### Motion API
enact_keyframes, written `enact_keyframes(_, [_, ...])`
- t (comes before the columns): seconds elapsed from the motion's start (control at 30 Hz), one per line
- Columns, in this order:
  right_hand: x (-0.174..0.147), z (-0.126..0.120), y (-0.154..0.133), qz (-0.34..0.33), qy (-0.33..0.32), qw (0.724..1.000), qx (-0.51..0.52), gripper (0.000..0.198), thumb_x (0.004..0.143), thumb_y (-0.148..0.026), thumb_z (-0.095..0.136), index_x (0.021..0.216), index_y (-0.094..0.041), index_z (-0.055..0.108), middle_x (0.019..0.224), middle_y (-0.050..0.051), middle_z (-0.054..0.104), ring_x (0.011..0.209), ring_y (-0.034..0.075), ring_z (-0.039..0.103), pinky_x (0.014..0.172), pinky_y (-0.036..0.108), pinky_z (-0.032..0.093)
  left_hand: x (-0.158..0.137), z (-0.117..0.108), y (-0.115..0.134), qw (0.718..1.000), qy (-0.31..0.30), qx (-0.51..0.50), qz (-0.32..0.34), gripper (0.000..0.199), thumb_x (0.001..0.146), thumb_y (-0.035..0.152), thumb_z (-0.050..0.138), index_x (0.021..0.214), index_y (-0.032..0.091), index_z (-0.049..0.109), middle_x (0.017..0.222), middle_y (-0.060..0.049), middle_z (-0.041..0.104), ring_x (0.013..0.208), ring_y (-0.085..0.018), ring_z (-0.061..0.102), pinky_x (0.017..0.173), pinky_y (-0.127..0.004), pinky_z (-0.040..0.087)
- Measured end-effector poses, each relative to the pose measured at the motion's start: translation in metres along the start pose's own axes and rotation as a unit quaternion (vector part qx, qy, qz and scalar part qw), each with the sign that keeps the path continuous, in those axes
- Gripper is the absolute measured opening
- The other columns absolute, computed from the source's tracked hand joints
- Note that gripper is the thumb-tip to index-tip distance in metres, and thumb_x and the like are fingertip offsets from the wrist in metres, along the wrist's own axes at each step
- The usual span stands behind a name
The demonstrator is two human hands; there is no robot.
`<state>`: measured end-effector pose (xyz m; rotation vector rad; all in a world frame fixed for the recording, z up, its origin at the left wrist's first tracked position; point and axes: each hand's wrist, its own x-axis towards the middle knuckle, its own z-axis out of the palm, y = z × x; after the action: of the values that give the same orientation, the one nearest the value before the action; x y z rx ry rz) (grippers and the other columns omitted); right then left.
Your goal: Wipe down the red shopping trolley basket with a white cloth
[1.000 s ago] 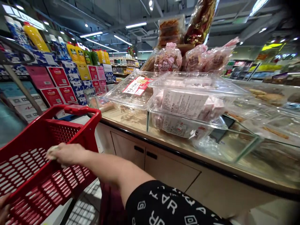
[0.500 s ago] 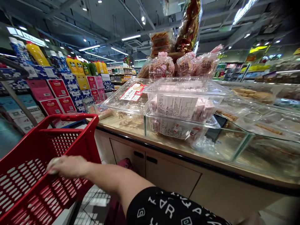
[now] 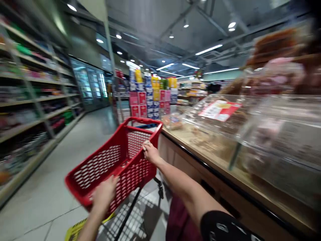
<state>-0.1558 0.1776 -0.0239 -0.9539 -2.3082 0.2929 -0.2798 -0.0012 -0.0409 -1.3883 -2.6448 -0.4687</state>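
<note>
A red plastic shopping cart (image 3: 142,170) with perforated walls stands at an angle in front of me. My right hand (image 3: 150,152) is closed around its near top rim, close to the end by the counter. Something whitish shows at those fingers, too small to make out. Farther left on the same rim is my left hand (image 3: 105,192), blurred, with its fingers seemingly curled over the edge. The basket's visible inside holds a few small marks at the bottom that I cannot identify.
On the right runs a bakery counter (image 3: 195,154) with clear food boxes (image 3: 220,112) on top. Stacked red and pink cartons (image 3: 139,103) with bottles stand ahead. Shelves (image 3: 32,100) line the left beyond the aisle floor (image 3: 97,124). A yellow floor marking (image 3: 75,231) lies below the cart.
My view has swung left, so the cart now sits nearer the middle and the counter farther right. My left hand has come into view at the rim; the right hand still grips it.
</note>
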Motion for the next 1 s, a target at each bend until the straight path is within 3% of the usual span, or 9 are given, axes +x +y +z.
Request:
enact_keyframes(0.1, [-0.007,0.025,-0.002,-0.101,-0.044,0.993,0.048,0.032,0.076,-0.012,0.050,0.103,-0.023,0.061,0.104,0.003,0.055,0.080,0.013,0.056,0.074,0.021,0.045,-0.004,0.009,-0.003,0.999,-0.024,0.009,-0.039,0.039,0.087,0.037,0.028,0.102,0.017,0.058,0.084,-0.008,0.068,0.077,-0.022,0.063,0.066,-0.033,0.045])
enact_keyframes(0.2, [-0.001,0.028,0.007,-0.143,-0.044,0.985,0.088,0.036,0.072,-0.009,0.049,0.101,-0.027,0.061,0.097,0.003,0.055,0.082,0.014,0.056,0.076,0.023,0.046,-0.015,0.021,-0.006,0.999,-0.027,-0.013,0.012,0.038,0.085,0.031,0.032,0.116,0.016,0.049,0.109,-0.011,0.061,0.097,-0.020,0.058,0.079,-0.032,0.043])
enact_keyframes(0.37, [0.003,0.039,0.000,-0.108,-0.028,0.986,0.124,0.039,0.075,-0.005,0.038,0.102,-0.024,0.059,0.091,0.005,0.054,0.072,0.014,0.057,0.068,0.025,0.047,-0.039,0.033,-0.019,0.999,0.020,-0.025,0.044,0.021,0.080,0.027,0.040,0.083,0.020,0.060,0.090,-0.005,0.065,0.092,-0.018,0.056,0.099,-0.041,0.030])
enact_keyframes(0.53, [-0.046,0.060,-0.024,-0.234,-0.111,0.953,0.155,0.037,0.069,-0.008,0.048,0.097,-0.029,0.061,0.091,-0.001,0.055,0.078,0.011,0.056,0.071,0.019,0.045,-0.042,0.047,0.001,0.996,0.017,-0.064,0.063,0.022,0.077,0.021,0.042,0.090,0.023,0.059,0.092,-0.003,0.065,0.095,-0.017,0.055,0.103,-0.043,0.026])
enact_keyframes(0.63, [-0.036,0.051,-0.015,-0.180,-0.089,0.972,0.120,0.034,0.073,-0.010,0.046,0.099,-0.027,0.061,0.089,0.001,0.054,0.073,0.012,0.055,0.068,0.021,0.045,-0.042,0.042,-0.001,0.993,-0.027,-0.050,0.102,0.031,0.071,0.023,0.049,0.102,0.026,0.055,0.113,-0.003,0.060,0.112,-0.018,0.047,0.107,-0.043,0.020])
enact_keyframes(0.73, [-0.022,0.038,0.003,-0.101,-0.054,0.989,0.096,0.033,0.075,-0.010,0.044,0.098,-0.025,0.062,0.089,0.003,0.054,0.074,0.014,0.055,0.067,0.023,0.044,-0.040,0.031,-0.027,0.998,-0.038,-0.009,0.046,0.047,0.062,0.024,0.057,0.109,0.022,0.052,0.133,-0.010,0.044,0.127,-0.028,0.030,0.105,-0.056,0.015])
enact_keyframes(0.83, [-0.048,0.033,0.012,-0.146,-0.094,0.978,0.113,0.031,0.073,-0.010,0.046,0.092,-0.027,0.064,0.085,0.001,0.054,0.074,0.013,0.055,0.069,0.023,0.045,-0.039,0.028,-0.050,1.000,0.000,0.021,-0.013,0.036,0.059,0.020,0.057,0.095,0.018,0.057,0.136,-0.013,0.038,0.131,-0.032,0.022,0.102,-0.057,0.021])
enact_keyframes(0.93, [-0.080,0.032,0.014,-0.207,-0.147,0.958,0.135,0.029,0.074,-0.012,0.048,0.092,-0.028,0.064,0.086,0.001,0.054,0.075,0.012,0.055,0.070,0.022,0.045,-0.040,0.035,-0.053,1.000,0.025,0.017,0.005,0.024,0.060,0.018,0.057,0.084,0.018,0.059,0.130,-0.012,0.046,0.129,-0.032,0.026,0.102,-0.056,0.024])
enact_keyframes(1.0, [-0.075,0.030,0.016,-0.209,-0.143,0.959,0.131,0.027,0.076,-0.014,0.049,0.091,-0.028,0.065,0.086,0.001,0.053,0.073,0.011,0.054,0.068,0.022,0.044,-0.042,0.038,-0.045,0.999,0.033,0.008,0.019,0.024,0.060,0.018,0.058,0.083,0.019,0.060,0.125,-0.012,0.051,0.127,-0.032,0.030,0.101,-0.057,0.024])
